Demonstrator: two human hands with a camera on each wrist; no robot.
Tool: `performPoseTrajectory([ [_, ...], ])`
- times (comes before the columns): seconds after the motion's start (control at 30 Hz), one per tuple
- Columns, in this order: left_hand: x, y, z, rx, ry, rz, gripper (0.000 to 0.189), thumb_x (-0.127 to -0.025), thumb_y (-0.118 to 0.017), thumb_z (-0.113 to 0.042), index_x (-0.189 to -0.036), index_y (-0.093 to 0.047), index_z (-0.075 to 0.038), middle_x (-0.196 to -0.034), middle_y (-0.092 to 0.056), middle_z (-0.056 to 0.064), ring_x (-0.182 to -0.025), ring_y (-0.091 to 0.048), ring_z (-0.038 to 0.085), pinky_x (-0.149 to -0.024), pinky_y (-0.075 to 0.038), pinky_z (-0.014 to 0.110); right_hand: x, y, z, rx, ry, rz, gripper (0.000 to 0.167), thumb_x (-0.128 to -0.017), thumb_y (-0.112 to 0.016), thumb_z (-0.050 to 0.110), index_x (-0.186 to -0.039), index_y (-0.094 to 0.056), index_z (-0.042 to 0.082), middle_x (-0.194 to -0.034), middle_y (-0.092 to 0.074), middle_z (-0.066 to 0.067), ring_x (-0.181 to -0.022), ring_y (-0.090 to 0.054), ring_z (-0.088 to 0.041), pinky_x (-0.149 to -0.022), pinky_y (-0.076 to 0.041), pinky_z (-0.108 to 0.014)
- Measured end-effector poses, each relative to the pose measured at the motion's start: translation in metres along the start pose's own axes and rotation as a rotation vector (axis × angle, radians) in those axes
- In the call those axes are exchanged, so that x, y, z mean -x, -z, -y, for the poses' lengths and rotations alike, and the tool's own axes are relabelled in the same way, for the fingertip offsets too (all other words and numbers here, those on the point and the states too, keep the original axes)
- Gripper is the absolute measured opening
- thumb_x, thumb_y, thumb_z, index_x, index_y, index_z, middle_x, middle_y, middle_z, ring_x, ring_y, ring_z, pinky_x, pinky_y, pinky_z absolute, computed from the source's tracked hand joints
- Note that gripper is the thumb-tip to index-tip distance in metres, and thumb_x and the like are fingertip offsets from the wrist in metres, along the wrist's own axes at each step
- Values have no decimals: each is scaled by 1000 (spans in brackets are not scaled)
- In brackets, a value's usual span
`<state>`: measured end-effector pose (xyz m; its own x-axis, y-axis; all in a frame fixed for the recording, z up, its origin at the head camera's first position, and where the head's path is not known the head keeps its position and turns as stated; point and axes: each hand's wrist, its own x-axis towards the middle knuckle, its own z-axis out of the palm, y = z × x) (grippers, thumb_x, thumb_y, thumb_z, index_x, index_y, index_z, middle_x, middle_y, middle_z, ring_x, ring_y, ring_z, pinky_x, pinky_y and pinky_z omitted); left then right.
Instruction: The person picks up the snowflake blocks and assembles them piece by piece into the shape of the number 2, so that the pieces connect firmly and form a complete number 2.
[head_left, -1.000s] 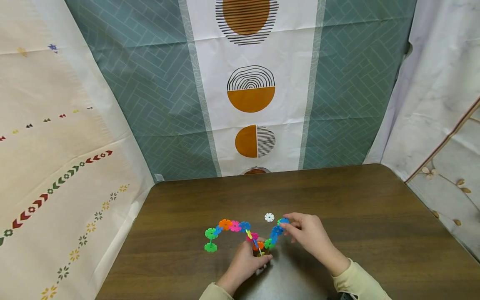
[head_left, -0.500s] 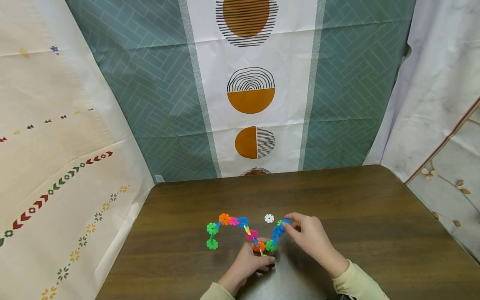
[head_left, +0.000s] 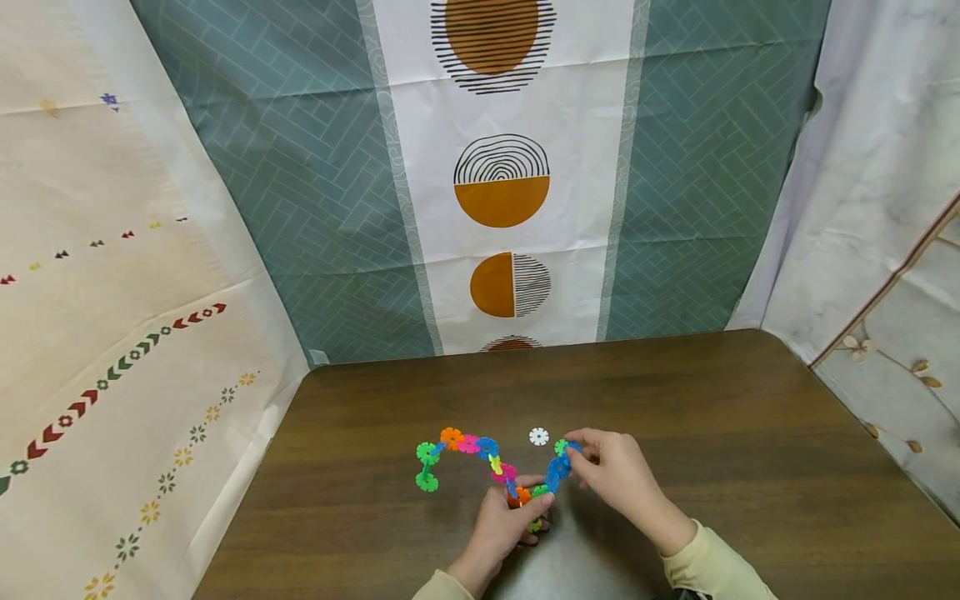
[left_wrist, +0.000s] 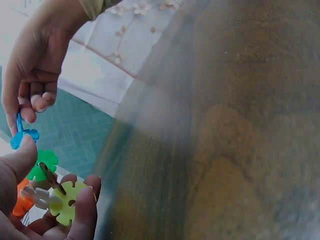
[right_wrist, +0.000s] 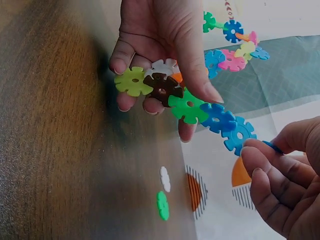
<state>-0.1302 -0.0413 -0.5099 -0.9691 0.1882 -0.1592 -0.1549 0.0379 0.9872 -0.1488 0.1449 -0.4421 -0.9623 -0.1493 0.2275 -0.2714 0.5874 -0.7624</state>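
A chain of interlocking plastic snowflake discs (head_left: 486, 447) in several colours runs between both hands and curves off to the left. My left hand (head_left: 504, 525) grips its middle, the thumb lying by the green disc (right_wrist: 189, 106) and the fingers beneath the yellow-green disc (left_wrist: 69, 202), brown disc (right_wrist: 163, 90) and white disc (left_wrist: 39, 196). Near the right end, my right hand (head_left: 621, 473) pinches a blue disc (right_wrist: 273, 146) seen edge-on between thumb and forefinger. Two more blue discs (right_wrist: 218, 119) sit between it and the green one. The far left end carries two green discs (head_left: 427, 467).
Beyond the hands, a loose white disc (head_left: 538, 436) and a loose green disc (head_left: 561, 447) lie on the brown wooden table (head_left: 360, 533). A patterned cloth (head_left: 495, 167) hangs behind the table, and pale cloths (head_left: 150, 333) hang at the sides.
My left hand has shifted slightly right, its thumb now over the chain by the green disc. The chain's left end has swung up and a little right. My right hand keeps its pinch, nearly still.
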Motion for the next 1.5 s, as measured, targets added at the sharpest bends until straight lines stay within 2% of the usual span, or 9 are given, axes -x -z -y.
performPoseTrajectory([
  [0.13, 0, 0, 0, 27, -2, -8, 26, -89, -73, -17, -110, -71, -2, -81, -69, 15, -66, -69, 28, -47, -52, 27, 1, 0, -2, -51, 16, 33, 21, -93, -65, 9, -111, -69, 0, -59, -60, 11, -48, -60, -17, -41, -38, -23],
  [0.37, 0, 0, 1, 31, 10, -21, 22, -88, -74, -17, -98, -70, 3, -83, -71, 16, -66, -69, 23, -49, -51, 25, 2, -2, -9, -205, 16, 77, 32, -104, -47, 23, -118, -66, 0, -66, -65, -4, -46, -57, -14, -43, -44, -25],
  [0.5, 0, 0, 1, 18, 14, -24, 21, -87, -75, -16, -96, -70, 3, -83, -71, 17, -66, -68, 20, -49, -51, 25, 1, -2, -13, -307, -36, 136, 36, -104, -46, 30, -117, -65, 2, -68, -64, -5, -47, -55, -17, -47, -49, -31],
  [0.63, 1, 1, 2, 14, 19, -10, 21, -87, -75, -16, -95, -70, 3, -82, -71, 17, -67, -68, 19, -51, -51, 25, 0, 0, -16, -457, -131, 210, 40, -102, -51, 33, -120, -63, 0, -72, -64, -10, -48, -52, -17, -51, -51, -33],
  [0.87, -2, 3, 4, 11, 22, 5, 20, -88, -73, -15, -95, -70, 4, -82, -71, 18, -70, -69, 23, -53, -54, 29, -1, 4, -22, -587, -221, 343, 52, -103, -47, 37, -97, -65, -11, -73, -68, -13, -48, -56, -10, -49, -50, -25],
  [1.0, -2, 4, 3, 20, 16, 15, 20, -89, -73, -13, -95, -69, 5, -83, -70, 20, -72, -70, 27, -55, -54, 30, -1, 3, -25, -662, -258, 405, 56, -104, -45, 38, -95, -64, -13, -78, -71, -15, -52, -62, -11, -53, -53, -26],
  [1.23, -2, 5, -1, 39, 22, 13, 21, -89, -72, -13, -95, -69, 6, -83, -70, 20, -74, -70, 29, -56, -53, 31, -1, 1, -26, -745, -256, 429, 50, -104, -47, 36, -97, -65, -11, -82, -72, -13, -63, -68, -13, -62, -58, -31],
  [1.4, -2, 5, -3, 17, -1, 1, 18, -89, -72, -12, -94, -71, 6, -81, -70, 19, -73, -70, 26, -57, -53, 30, -1, -1, -28, -756, -248, 424, 52, -104, -46, 36, -98, -64, -13, -79, -72, -9, -63, -68, -13, -63, -58, -31],
  [1.5, -2, 5, -4, 7, -8, -7, 18, -88, -73, -12, -93, -71, 5, -80, -71, 17, -72, -70, 24, -57, -53, 30, -2, -2, -28, -758, -254, 413, 51, -104, -47, 35, -97, -64, -13, -81, -72, -13, -62, -68, -13, -62, -58, -32],
])
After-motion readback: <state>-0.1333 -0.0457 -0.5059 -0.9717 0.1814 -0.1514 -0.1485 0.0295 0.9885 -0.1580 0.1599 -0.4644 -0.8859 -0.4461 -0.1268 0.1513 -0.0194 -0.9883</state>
